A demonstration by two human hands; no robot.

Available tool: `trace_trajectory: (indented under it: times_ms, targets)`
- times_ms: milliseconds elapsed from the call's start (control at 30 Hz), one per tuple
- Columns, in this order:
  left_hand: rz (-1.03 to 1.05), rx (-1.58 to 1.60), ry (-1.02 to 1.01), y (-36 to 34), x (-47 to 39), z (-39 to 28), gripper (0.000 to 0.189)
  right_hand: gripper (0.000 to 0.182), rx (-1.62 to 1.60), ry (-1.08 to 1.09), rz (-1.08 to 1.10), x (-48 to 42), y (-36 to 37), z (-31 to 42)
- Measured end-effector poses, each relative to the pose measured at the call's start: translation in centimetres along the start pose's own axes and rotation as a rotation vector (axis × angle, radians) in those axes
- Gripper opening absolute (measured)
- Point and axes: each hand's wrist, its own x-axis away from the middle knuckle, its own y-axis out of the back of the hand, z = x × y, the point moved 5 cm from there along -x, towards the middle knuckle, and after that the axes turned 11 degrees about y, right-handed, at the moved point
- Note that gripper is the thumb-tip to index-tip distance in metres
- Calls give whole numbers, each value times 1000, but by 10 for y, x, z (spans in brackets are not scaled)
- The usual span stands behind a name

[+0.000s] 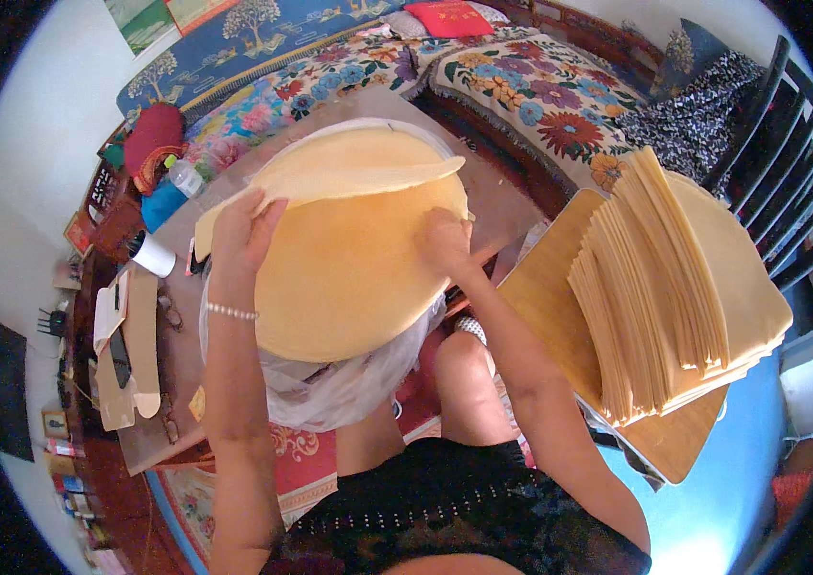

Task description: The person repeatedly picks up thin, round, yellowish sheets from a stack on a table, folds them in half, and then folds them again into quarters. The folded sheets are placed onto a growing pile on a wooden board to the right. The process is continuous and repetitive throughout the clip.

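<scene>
A stack of large, round, thin tan sheets point(349, 273) lies before me on a pale plastic covering point(349, 399). My left hand point(244, 226), with a beaded bracelet at the wrist, grips the near edge of the upper sheet point(356, 180), which is folded back or lifted at that edge. At the right side of the round stack is my right hand point(446, 241), blurred, its fingers curled against the surface; whether it pinches a sheet cannot be told. To my right, many folded tan sheets point(643, 287) are piled on a wooden board point(546, 269).
The table point(183, 345) also bears a white cup point(152, 254), eyeglasses point(170, 310), a dark phone point(120, 357) and cardboard pieces point(142, 338). A plastic bottle point(185, 177) stands at the back left. Beyond is a flowered cover point(535, 100); a black slatted chair point(783, 165) is at the right.
</scene>
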Motion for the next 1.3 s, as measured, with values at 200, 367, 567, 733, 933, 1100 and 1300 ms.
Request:
trace_trajectory:
  times_ms: [200, 367, 567, 733, 933, 1100, 1300]
  targets:
    - [-106, 62, 90, 65, 46, 57, 31, 74, -1827, -347, -413, -4, 13, -21]
    - [-147, 193, 48, 100, 31, 77, 32, 33, -1597, -385, -388, -28, 24, -22]
    - [6, 408, 102, 115, -61, -11, 26, 10, -1775, -297, -364, -130, 68, 13]
    - [172, 457, 79, 69, -60, -91, 26, 6, -1819, -215, -456, -172, 136, 57]
    - [42, -91, -288, 75, 18, -96, 24, 4, -1901, 234, -421, -134, 163, 73]
    - [-161, 104, -74, 99, 101, 7, 36, 7, -1769, 149, -496, -7, 109, 55]
    - [-56, 179, 231, 130, 159, 155, 38, 9, -1829, -245, -392, 94, 2, -12]
